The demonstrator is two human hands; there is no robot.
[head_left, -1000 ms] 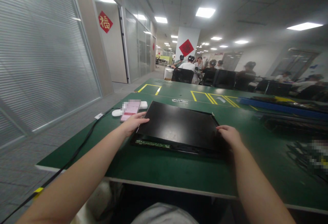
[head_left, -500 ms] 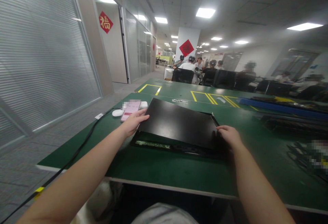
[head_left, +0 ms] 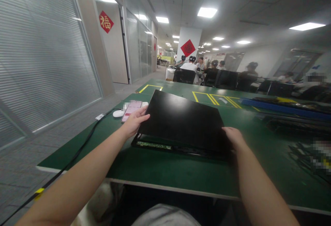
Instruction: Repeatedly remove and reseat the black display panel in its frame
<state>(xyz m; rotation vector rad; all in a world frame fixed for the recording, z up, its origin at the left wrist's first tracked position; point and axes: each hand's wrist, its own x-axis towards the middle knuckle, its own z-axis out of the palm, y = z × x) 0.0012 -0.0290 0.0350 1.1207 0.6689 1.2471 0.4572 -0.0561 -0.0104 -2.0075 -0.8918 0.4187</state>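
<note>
A thin black screen panel (head_left: 181, 119) is held tilted over a black frame (head_left: 186, 151) on the green table. My left hand (head_left: 136, 119) grips the panel's left edge, thumb on the front face and fingers behind. At the right edge, my right hand (head_left: 232, 136) pinches the panel between thumb and fingers; part of that hand is turned away. Below the panel's near edge a narrow green circuit strip (head_left: 153, 146) shows in the frame. The rest of the frame lies hidden beneath the panel.
A phone (head_left: 132, 110) and a white rounded object (head_left: 118, 114) lie left of the panel. A black cable (head_left: 85, 143) runs off the table's left side. Blue tray (head_left: 284, 109) and dark parts (head_left: 287, 126) are at right. Several people sit behind the green table (head_left: 165, 170).
The panel's far edge has risen, tilting its face more toward me. It now covers the frame's far right corner and the small strip behind. Both hands keep their grip.
</note>
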